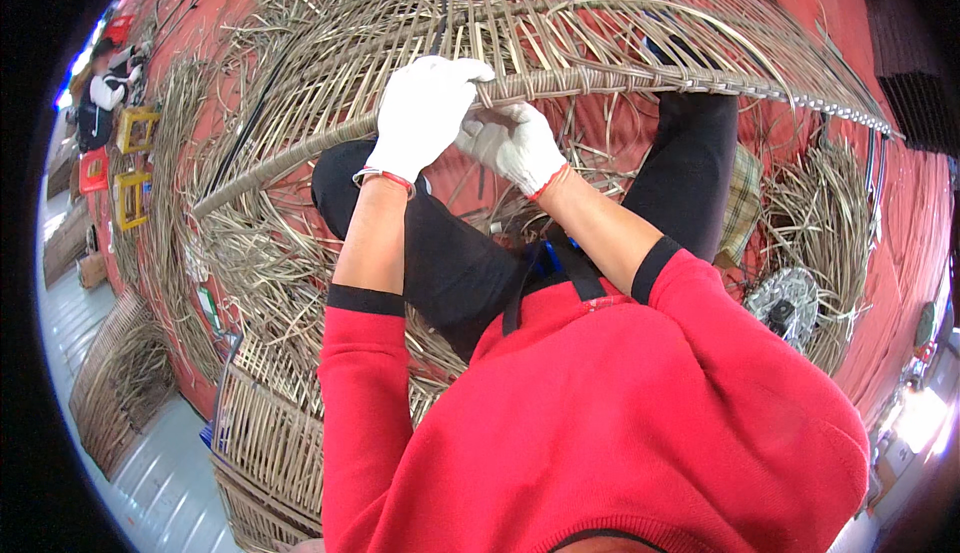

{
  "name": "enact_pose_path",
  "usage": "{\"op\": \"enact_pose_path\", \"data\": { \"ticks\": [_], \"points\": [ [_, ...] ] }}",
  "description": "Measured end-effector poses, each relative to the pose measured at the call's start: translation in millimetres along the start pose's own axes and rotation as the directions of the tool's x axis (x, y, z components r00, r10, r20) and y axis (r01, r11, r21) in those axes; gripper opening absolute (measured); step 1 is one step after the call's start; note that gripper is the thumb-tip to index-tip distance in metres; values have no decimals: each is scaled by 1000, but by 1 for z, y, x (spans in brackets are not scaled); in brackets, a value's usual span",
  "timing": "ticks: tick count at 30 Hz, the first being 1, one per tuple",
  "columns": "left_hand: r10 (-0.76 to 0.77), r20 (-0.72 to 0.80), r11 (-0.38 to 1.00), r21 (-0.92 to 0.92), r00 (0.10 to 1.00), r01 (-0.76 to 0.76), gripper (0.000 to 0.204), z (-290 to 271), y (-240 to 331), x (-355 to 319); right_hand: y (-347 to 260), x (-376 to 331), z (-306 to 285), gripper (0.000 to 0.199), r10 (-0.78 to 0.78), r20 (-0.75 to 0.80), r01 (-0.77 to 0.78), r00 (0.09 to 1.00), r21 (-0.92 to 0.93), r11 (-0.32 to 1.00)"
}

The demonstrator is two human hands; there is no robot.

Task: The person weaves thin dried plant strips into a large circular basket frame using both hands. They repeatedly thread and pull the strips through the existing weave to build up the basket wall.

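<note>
A wide, curved wicker panel [590,28] of thin tan strips spreads in front of me, its wrapped rim [590,83] toward me. White knitted gloves cover both hands. My left hand [425,118] lies over the rim, fingers curled down around it. Just below the rim, my right hand [515,148] is turned inward with its fingers bent and drawn together close to the left hand. What its fingertips pinch is hidden. Loose strip ends stick out around the rim, and my dark-trousered knees lie under the panel.
Loose strips [820,213] lie in heaps to the right and left on the red floor covering [800,3]. At lower left stands another slatted wicker panel [265,443]. Yellow stools [132,198] and a person [98,103] are at far left. A round, clear object [785,303] lies at right.
</note>
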State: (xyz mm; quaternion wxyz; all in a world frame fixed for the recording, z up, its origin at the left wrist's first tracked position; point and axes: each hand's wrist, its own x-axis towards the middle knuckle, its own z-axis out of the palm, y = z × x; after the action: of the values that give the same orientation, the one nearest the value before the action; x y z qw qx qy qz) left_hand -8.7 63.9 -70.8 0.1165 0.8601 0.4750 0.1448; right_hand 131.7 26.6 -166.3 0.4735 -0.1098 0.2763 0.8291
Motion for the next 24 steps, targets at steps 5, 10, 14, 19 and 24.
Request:
{"op": "enact_pose_path", "data": {
  "ticks": [5, 10, 14, 19, 24],
  "points": [
    [-111, 110, 986, -113, 988, 124, 20, 2, -4, 5, 6, -1, -6, 28, 100, 140, -102, 985, 4, 995],
    [-18, 103, 972, -230, 994, 41, 19, 9, -16, 8, 23, -3, -1, 21, 120, 139, -135, 983, 100, 986],
    [-33, 109, 934, -349, 993, 69, 20, 14, -24, 7, 26, -3, 4, 14, -55, -20, 51, 998, -138, 989],
    [-61, 119, 873, -474, 991, 111, 21, 12, -32, 8, 33, -11, 6, 15, -177, 1, 163, 984, -396, 904],
    [-155, 71, 730, -664, 985, 162, 28, 10, -35, 15, 43, -20, 8, 17, -257, 60, 257, 964, -438, 862]
  ]
}}
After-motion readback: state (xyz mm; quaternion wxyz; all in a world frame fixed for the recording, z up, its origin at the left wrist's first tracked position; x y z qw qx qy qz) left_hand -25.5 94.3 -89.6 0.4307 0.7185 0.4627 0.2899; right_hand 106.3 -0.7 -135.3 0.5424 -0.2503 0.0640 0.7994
